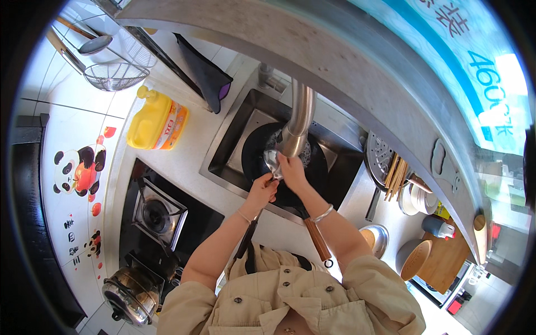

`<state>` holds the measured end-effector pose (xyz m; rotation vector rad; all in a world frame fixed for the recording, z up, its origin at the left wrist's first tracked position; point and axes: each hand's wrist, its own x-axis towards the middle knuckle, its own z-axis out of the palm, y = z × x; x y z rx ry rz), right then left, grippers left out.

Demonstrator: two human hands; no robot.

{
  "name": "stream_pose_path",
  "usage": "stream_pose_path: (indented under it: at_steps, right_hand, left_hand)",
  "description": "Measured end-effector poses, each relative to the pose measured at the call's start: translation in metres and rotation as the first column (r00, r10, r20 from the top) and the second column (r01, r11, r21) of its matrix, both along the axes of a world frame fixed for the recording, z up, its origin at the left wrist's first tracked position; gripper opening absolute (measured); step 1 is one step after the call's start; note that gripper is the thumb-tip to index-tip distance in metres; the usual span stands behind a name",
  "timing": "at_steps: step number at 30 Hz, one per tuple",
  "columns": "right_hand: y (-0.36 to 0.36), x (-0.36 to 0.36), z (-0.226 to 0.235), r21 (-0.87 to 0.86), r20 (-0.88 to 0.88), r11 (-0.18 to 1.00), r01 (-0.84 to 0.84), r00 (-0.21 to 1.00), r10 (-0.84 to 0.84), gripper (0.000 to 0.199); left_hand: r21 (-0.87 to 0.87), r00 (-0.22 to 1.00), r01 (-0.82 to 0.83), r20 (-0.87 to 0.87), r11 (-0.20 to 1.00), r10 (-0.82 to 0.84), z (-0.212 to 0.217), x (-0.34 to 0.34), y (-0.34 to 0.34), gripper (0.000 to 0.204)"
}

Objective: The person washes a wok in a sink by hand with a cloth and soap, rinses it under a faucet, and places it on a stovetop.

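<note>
My left hand (262, 190) is closed round the shaft of a long cooking utensil with a shiny metal head (271, 160). Its dark handle (247, 239) slants down past my left wrist. Whether the head is a ladle or a spatula, I cannot tell. Just under the tap (296, 125), my right hand (292, 171) grips the edge of that head, its fingertips partly hidden. Below both hands a black wok (254, 148) lies in the steel sink (234, 120), with bubbly water in it. The wok's wooden handle (317, 239) points toward my body beneath my right forearm.
A yellow pump bottle (157, 120) and a gas hob (159, 215) are at the left, with a lidded pot (131, 293) nearer me. Chopsticks (396, 177), bowls (422, 198) and a colander (414, 258) stand at the right. A shelf edge (357, 92) crosses above the sink.
</note>
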<state>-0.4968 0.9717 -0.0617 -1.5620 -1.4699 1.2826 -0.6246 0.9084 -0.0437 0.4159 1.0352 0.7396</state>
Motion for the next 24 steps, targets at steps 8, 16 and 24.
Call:
stream_pose_path:
  at_steps: [8,16,24]
  right_hand:
    - [0.008,-0.019,0.049,0.177,0.286,0.91,-0.376,0.904,0.318,0.021]
    - [0.041,0.02,0.002,-0.643,-0.087,0.765,-0.036,0.996,-0.026,0.023]
    - [0.02,0.02,-0.016,-0.719,-0.439,0.676,0.162,0.648,-0.623,0.024]
  left_hand:
    - [0.113,0.985,0.055,-0.167,0.992,-0.036,0.011,0.009,-0.009,0.008]
    - [0.114,0.997,0.046,-0.071,0.992,-0.039,0.024,0.01,-0.009,0.007]
    - [0.025,1.0,0.011,0.008,1.0,-0.011,0.024,0.015,0.004,0.011]
